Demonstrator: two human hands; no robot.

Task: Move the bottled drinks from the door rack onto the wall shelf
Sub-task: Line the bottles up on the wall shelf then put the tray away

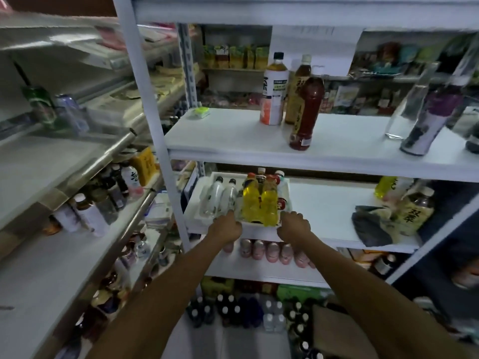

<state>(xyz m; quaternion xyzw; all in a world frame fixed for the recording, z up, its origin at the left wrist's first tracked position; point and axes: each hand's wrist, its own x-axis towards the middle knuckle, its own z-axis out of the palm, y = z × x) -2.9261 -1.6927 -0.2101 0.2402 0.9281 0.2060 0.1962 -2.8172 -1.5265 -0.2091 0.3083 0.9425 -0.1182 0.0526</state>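
Both your hands are on the white tray [201, 219]. The left hand [225, 227] and right hand [294, 226] each have fingers curled over its front rim, gripping it. The tray sits on the middle board of the wall shelf [324, 208], front edge right at the lip. Inside it are clear bottles [219, 195] on the left and yellow bottles [259, 202] in the centre, with more caps behind.

This reads as the placing step: load on the shelf, not seated. Next, push straight back with even force on both sides so the tall bottles don't tip, then release.

The steel rack [111, 151] to your left, likely the door rack, has bottles on it. The upper board [233, 133] carries a red bottle [305, 112] and others.
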